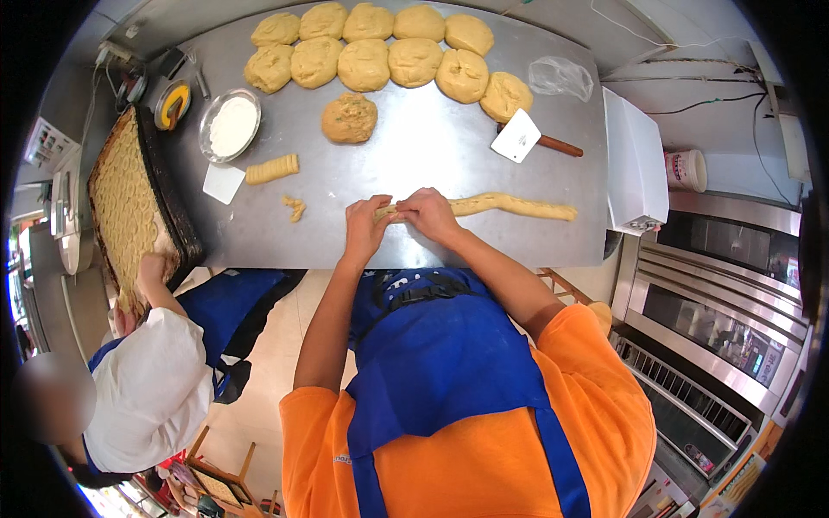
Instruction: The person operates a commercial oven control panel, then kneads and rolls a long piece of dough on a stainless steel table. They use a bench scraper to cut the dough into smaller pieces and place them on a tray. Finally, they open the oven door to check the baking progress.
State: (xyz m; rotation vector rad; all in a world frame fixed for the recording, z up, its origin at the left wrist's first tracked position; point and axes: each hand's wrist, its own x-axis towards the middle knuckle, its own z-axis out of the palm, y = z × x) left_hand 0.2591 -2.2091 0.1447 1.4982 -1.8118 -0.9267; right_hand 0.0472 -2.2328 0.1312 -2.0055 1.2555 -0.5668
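A long rope of yellow dough [518, 205] lies across the near part of the metal table, stretching right from my hands. My left hand [366, 226] is closed around its left end. Right beside it, my right hand [429, 213] pinches the same rope, with fingers bent and thumb close to the left hand. A seam or crease runs along the dough. Left of my hands are small dough scraps [294, 208] and a row of sliced dough pieces [272, 169]. Beyond sits a single rough dough ball [350, 118].
Several large dough balls [363, 64] line the far edge. A white scraper [516, 136] rests on a rolling pin [561, 147]; another scraper [224, 183] lies near a flour bowl [203, 138]. At left, a co-worker's hand [153, 268] touches a big tray [164, 186] of dough pieces.
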